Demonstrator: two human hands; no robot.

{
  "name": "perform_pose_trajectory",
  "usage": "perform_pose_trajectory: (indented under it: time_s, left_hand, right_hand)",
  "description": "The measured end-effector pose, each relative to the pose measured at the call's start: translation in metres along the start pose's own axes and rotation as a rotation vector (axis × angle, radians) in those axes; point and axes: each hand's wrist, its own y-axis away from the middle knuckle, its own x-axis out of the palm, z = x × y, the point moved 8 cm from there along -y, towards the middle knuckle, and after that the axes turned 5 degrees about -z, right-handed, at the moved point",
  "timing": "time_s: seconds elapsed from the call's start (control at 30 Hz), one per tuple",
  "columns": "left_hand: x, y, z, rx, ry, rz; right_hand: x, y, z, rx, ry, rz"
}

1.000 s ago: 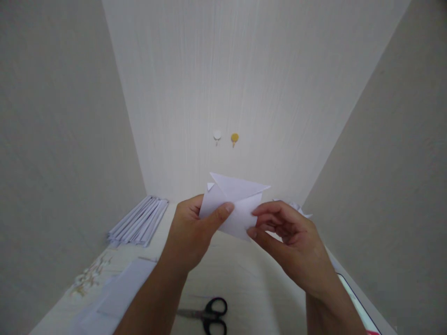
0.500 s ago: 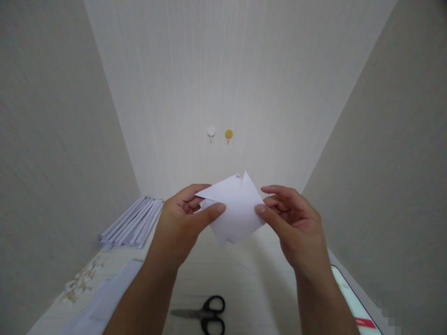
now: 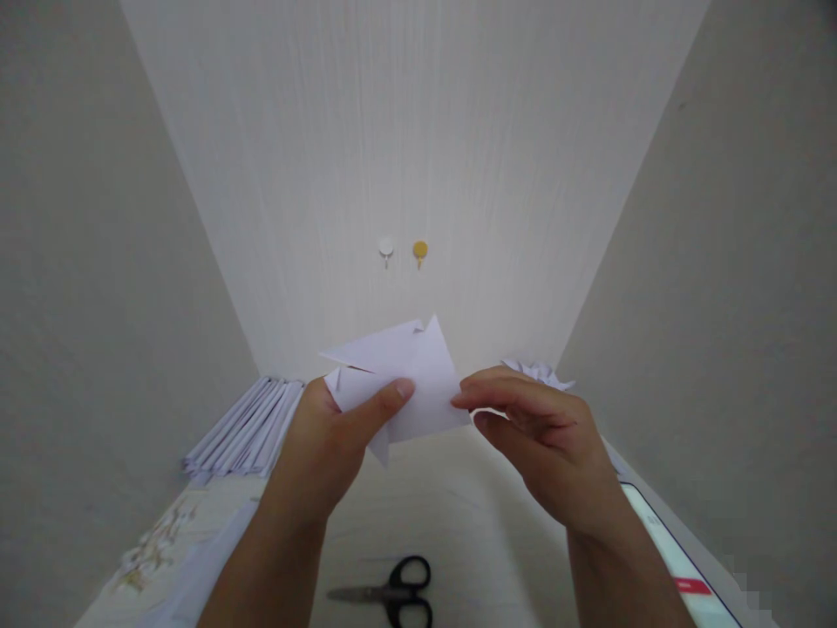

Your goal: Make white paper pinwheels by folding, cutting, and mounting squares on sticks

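I hold a folded white paper piece [image 3: 405, 375] with pointed corners up above the table, in front of the back wall. My left hand [image 3: 333, 445] grips its left side, the thumb pressed across the front and the fingers hidden behind. My right hand [image 3: 542, 436] pinches the paper's right edge with its fingertips together.
Black-handled scissors [image 3: 396, 593] lie on the pale table [image 3: 458, 515] below my hands. A stack of folded white paper strips [image 3: 245, 427] sits at the back left, a crumpled white paper shape [image 3: 540, 372] at the back right. A phone [image 3: 680, 576] lies at the right edge. Two small hooks [image 3: 402, 250] are on the wall.
The paper has turned and shifted left in my hands, its left point now sticking out further. My right hand has closed in on the paper's right edge.
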Motion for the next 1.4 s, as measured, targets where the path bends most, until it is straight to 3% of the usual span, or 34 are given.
perform_pose_trajectory:
  time_s: [0.13, 0.33, 0.53, 0.77, 1.4]
  left_hand:
    - [0.002, 0.001, 0.001, -0.014, 0.031, 0.023]
    - [0.002, 0.001, 0.001, -0.029, 0.023, 0.035]
    - [0.005, 0.003, 0.004, -0.05, 0.063, 0.093]
    - [0.008, 0.008, 0.001, -0.053, 0.069, 0.054]
    - [0.006, 0.011, -0.001, -0.039, 0.034, 0.019]
  right_hand:
    - [-0.006, -0.001, 0.001, -0.03, 0.033, -0.036]
    - [-0.004, -0.001, 0.001, -0.056, 0.036, 0.009]
    - [-0.005, 0.001, -0.004, 0.025, 0.038, -0.058]
    - [-0.011, 0.004, -0.017, 0.146, -0.02, -0.184]
    - [-0.012, 0.004, -0.016, 0.159, -0.013, -0.2]
